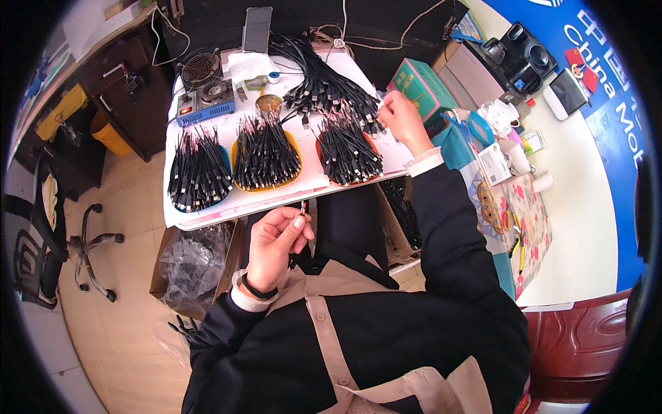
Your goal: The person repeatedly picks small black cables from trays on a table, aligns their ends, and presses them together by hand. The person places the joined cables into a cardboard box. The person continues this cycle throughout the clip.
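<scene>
My left hand (279, 241) is in front of the table edge, thumb and fingers pinched on a thin cable whose stripped end (303, 206) points up. At the right side of the table, my right hand (403, 121) has curled fingers beside a loose pile of black cables (321, 79); what its fingertips grip, if anything, is too small to make out. Bundles of short black cables with metal plugs fill three trays: a blue tray (225, 160), a yellow tray (298, 152) and a red tray (377, 146).
Behind the trays stand a small blue heater with a fan (207, 100), a round amber dish (269, 103) and a spool (274, 77). Right of the table are a green box (420, 90) and a cluttered side table. Below are a carton with plastic bags (193, 265) and an office chair (89, 238).
</scene>
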A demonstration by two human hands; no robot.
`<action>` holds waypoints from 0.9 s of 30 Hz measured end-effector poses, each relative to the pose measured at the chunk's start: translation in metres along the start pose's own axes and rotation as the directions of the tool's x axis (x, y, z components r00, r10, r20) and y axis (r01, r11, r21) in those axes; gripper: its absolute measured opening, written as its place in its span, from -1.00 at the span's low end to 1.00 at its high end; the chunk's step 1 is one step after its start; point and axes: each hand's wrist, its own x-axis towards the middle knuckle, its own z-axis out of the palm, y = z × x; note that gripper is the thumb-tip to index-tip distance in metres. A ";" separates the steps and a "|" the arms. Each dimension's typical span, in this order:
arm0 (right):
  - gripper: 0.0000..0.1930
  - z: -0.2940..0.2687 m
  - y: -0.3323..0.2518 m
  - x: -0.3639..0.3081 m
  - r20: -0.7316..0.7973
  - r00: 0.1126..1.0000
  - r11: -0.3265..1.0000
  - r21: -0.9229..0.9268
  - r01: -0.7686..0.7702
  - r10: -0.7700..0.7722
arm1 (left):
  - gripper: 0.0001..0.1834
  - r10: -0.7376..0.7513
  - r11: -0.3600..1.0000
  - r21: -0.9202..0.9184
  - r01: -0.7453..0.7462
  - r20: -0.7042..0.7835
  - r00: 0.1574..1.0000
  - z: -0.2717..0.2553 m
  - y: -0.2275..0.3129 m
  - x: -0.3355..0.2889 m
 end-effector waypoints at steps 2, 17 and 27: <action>-0.76 0.005 0.013 -0.003 0.008 1.000 0.988 -0.155 0.030 -0.029 | -0.89 -0.006 1.000 0.008 0.006 0.001 1.000 0.000 -0.001 0.001; -0.74 0.005 -0.028 -0.044 0.063 0.993 0.900 0.421 -0.113 0.095 | -0.88 0.062 0.997 -0.036 -0.065 -0.074 0.995 0.007 0.002 0.003; -0.82 0.034 -0.149 -0.189 0.440 0.884 0.518 0.799 -0.305 -0.160 | -0.80 0.189 0.973 -0.129 -0.193 -0.041 0.981 0.017 0.000 -0.013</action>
